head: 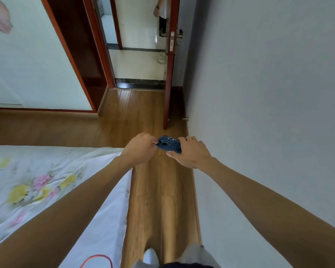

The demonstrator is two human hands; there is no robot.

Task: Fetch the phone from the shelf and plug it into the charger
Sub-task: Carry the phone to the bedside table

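Note:
A phone in a dark blue patterned case (pixel 170 145) is held out in front of me over the wooden floor, back side up. My right hand (pixel 191 153) grips its right end. My left hand (pixel 141 149) pinches the phone's left end with fingertips closed; a small dark piece shows at the fingertips, but I cannot tell what it is. A red cable loop (pixel 97 259) lies on the bed at the bottom edge. No shelf is in view.
A bed with a white floral sheet (pixel 46 190) fills the left. A grey wall (pixel 269 113) runs along the right. Ahead, a red-brown door (pixel 170 74) stands open to a tiled hallway, where part of a person (pixel 161 10) shows.

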